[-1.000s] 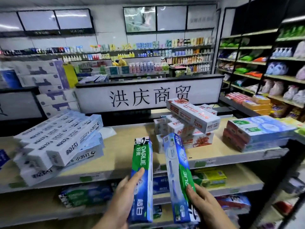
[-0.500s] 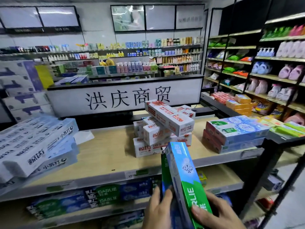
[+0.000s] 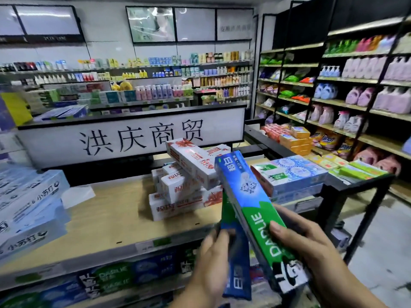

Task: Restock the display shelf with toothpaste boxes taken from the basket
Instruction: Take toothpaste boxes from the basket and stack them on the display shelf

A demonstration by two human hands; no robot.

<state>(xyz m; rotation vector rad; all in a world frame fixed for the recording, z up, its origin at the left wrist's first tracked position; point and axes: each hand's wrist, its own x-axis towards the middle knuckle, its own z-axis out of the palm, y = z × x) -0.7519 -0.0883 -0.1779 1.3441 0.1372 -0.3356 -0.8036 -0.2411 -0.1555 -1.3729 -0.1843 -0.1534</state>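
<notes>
- Toothpaste boxes, two of them, green and blue with DARLIE lettering, are held in front of the display shelf, above its front edge.
- The right hand grips the upper box by its green end. The thumb lies across the printed face and the fingers wrap beneath. This box tilts up and to the left, its blue end reaching toward the stacked goods.
- The left hand, somewhat blurred, grips the lower box along its left edge. That box stands steeper and is partly hidden behind the upper one.
- The two boxes cross each other; whether they touch cannot be told.
- On the shelf's wooden top, a loose pile of red-and-white boxes sits in the middle, just behind the tips of the held boxes.
- At the left end lies a heap of pale blue boxes; at the right end, flat blue packs are stacked.
- Under the top board, more green-and-blue boxes lie on their sides.
- Behind the shelf stands a white sign with black characters.
</notes>
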